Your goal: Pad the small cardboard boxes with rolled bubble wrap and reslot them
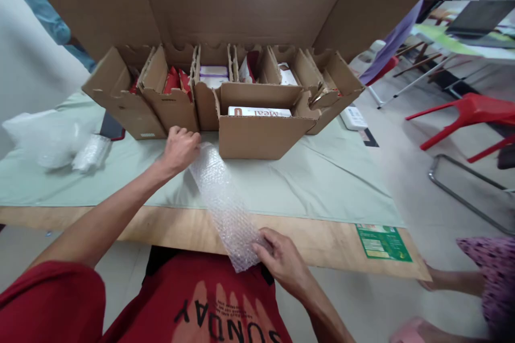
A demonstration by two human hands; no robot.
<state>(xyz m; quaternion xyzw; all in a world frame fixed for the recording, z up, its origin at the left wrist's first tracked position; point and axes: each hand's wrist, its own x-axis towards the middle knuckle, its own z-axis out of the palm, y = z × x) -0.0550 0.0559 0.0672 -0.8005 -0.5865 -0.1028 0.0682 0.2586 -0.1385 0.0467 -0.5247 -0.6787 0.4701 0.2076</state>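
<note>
A strip of clear bubble wrap (225,203) stretches slantwise over the table's front edge. My left hand (183,147) pinches its far end, close to the row of cardboard bins. Its near end, just above my red shirt, is held between the thumb and fingers of my right hand (277,257). Right of my left hand stands a low cardboard box (257,139) with a white carton marked "Meal" (259,112) inside. Behind it are upright cardboard bins (177,104) holding red packets (177,81) and white boxes (213,76).
On the left lie a roll of bubble wrap (92,153), a pale plastic bag (52,134) and a dark flat object (111,127). A green printed label (384,242) is on the board's right front. A red stool (478,112) and another person's legs (458,281) are at right.
</note>
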